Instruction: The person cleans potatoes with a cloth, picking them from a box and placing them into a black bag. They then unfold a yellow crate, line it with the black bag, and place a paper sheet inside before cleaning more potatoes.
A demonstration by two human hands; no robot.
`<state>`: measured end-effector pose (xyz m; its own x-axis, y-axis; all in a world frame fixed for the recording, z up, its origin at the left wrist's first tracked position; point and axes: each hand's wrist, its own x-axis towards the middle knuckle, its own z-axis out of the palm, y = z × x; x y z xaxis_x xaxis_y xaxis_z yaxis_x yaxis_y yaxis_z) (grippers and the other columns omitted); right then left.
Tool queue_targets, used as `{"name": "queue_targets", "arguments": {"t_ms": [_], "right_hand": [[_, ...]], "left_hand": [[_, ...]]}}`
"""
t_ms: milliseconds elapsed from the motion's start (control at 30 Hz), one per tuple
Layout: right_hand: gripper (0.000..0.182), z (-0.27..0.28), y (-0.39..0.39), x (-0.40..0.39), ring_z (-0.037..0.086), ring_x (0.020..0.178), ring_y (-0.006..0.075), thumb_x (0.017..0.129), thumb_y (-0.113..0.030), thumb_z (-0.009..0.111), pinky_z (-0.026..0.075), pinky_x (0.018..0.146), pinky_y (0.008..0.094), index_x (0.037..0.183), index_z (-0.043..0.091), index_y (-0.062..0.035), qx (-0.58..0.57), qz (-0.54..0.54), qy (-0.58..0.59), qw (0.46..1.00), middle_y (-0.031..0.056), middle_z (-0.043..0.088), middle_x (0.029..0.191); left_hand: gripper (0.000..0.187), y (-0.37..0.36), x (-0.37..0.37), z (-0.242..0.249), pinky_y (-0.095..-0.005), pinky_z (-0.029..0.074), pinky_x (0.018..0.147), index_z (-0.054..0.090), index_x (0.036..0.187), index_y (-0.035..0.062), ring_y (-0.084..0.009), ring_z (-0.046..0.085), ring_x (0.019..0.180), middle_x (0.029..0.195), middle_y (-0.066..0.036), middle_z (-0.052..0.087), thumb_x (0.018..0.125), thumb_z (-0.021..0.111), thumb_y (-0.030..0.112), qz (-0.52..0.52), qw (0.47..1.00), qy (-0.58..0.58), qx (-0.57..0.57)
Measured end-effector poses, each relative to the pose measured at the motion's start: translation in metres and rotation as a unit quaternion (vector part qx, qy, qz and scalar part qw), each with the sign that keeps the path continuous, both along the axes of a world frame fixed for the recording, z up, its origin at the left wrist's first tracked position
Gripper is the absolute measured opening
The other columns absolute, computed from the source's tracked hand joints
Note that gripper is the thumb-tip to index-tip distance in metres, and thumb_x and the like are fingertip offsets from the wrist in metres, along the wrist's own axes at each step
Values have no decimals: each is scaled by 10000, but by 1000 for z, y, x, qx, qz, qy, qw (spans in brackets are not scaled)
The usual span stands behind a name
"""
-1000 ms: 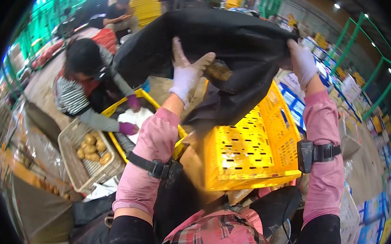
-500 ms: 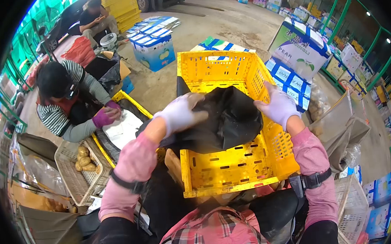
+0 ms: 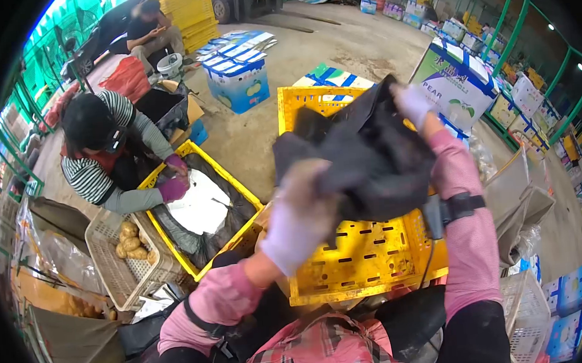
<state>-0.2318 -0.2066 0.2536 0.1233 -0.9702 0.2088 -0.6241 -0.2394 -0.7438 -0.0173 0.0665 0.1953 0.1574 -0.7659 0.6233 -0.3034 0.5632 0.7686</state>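
Observation:
A crumpled black plastic bag (image 3: pixel 377 155), partly blurred, is held up over a yellow plastic crate (image 3: pixel 350 261) in front of me. My right hand (image 3: pixel 413 107), in a pale glove, grips the bag's raised upper right edge. Lower down, at its near left side, my left hand (image 3: pixel 301 214) is closed on the bag; motion smears its fingers. Perforations show in the crate's bare floor below, while the bag hides much of its middle and right wall.
At left, a person (image 3: pixel 103 147) in purple gloves handles white sheets (image 3: pixel 201 204) in a yellow crate lined with black plastic (image 3: pixel 241 242). Potatoes (image 3: pixel 130 241) lie in a pale basket (image 3: pixel 117 278). Fruit cartons (image 3: pixel 449 79) stand behind my crate. Another person (image 3: pixel 149 33) sits farther back.
The black bag has been lifted and spread toward the right. My right hand has risen; my left hand has come down nearer to me. The view has shifted slightly, showing more of the lined crate.

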Motion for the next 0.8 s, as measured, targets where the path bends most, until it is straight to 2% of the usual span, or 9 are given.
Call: {"name": "queue_targets", "arguments": {"t_ms": [100, 133, 200, 400, 500, 567, 600, 667, 800], "right_hand": [[398, 66, 21, -16, 660, 785, 253, 988, -378, 482, 551, 659, 411, 1106, 623, -25, 125, 32, -132, 983, 122, 671, 904], [402, 76, 20, -22, 661, 814, 253, 991, -379, 480, 549, 681, 431, 1114, 626, -26, 170, 46, -151, 973, 128, 677, 930], [438, 81, 37, -21, 638, 925, 279, 1000, -375, 441, 490, 815, 482, 1125, 608, 11, 154, 4, -132, 979, 150, 678, 977], [418, 58, 62, -13, 635, 1008, 371, 1003, -322, 363, 474, 877, 437, 1123, 613, -10, 32, 48, 131, 990, 250, 662, 1071], [279, 92, 129, 31, 654, 964, 425, 944, -169, 399, 512, 793, 454, 1037, 615, -18, 43, 50, 231, 971, 279, 667, 1008], [224, 78, 107, 15, 666, 905, 426, 897, -116, 456, 520, 722, 450, 1018, 618, -20, -17, 143, 228, 963, 259, 677, 954], [200, 72, 98, 0, 656, 812, 364, 887, -108, 494, 512, 673, 423, 1006, 630, -25, -41, 177, 215, 960, 222, 670, 877], [155, 61, 79, -29, 635, 626, 239, 866, -92, 571, 497, 574, 369, 983, 654, -34, -85, 246, 187, 947, 149, 654, 724], [263, 54, 84, -32, 577, 633, 126, 861, -298, 702, 478, 593, 306, 949, 702, -51, 130, 83, 208, 966, 14, 615, 682]], "left_hand": [[619, 10, -28, 10, -429, 484, 948, 520, 1268, -42, -358, 600, 1097, 1220, -244, 570, 865, 669, 403, -305, 904, -222, 201], [605, 10, -30, -28, -417, 481, 961, 543, 1252, -15, -357, 612, 1081, 1221, -230, 578, 872, 648, 443, -317, 868, -357, 134], [597, 10, -21, 31, -386, 514, 910, 548, 1278, 32, -338, 635, 1050, 1231, -223, 578, 878, 635, 466, -370, 778, -379, 338], [811, -50, -36, 38, -316, 554, 859, 389, 1370, -74, -300, 628, 1120, 1388, -205, 498, 885, 635, 527, -284, 800, -38, 528], [719, -97, -62, -32, -302, 549, 840, 463, 1334, -45, -283, 632, 1118, 1300, -198, 573, 895, 634, 497, 6, 957, -161, 239], [492, -93, -39, 4, -356, 522, 892, 582, 1202, 0, -333, 638, 1047, 1183, -184, 631, 910, 608, 394, -37, 944, -181, 273], [391, -95, -23, 19, -383, 508, 918, 642, 1137, 22, -358, 640, 1011, 1124, -177, 660, 918, 596, 343, -60, 936, -191, 289], [356, -122, 13, -3, -310, 512, 840, 664, 1102, 4, -195, 664, 947, 982, -136, 706, 943, 612, 318, -53, 969, -150, 191], [274, -155, 77, 4, -267, 483, 791, 665, 1059, -9, -132, 611, 839, 935, -77, 688, 973, 579, 236, -90, 967, -155, 180]]}}
